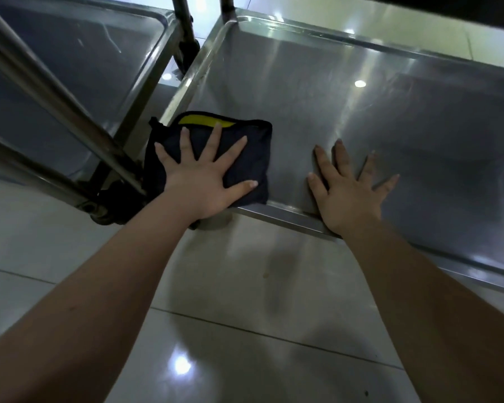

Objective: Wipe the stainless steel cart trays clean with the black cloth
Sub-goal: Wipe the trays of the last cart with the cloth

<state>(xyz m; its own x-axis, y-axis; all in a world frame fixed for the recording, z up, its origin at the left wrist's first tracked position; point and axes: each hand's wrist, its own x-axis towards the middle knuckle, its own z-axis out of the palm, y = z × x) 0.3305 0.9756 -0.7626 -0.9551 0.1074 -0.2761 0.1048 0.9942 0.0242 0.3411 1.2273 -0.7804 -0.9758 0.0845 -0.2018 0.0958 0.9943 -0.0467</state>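
SETTING: indoor service area, seemingly commercial or institutional; exact kind cannot be told | EVIDENCE: a shallow rimmed stainless steel cart tray [361, 117] is seen beside a second grey steel cart tray [70, 62], framed by round steel tubes [56, 91] | FLOOR: glossy pale floor tiles [245, 315] with thin dark joints, on which round white light reflections [181, 366] are seen

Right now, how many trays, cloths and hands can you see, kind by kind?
Trays: 2 (right tray, left tray)
Cloths: 1 (black cloth)
Hands: 2 (left hand, right hand)
Total: 5
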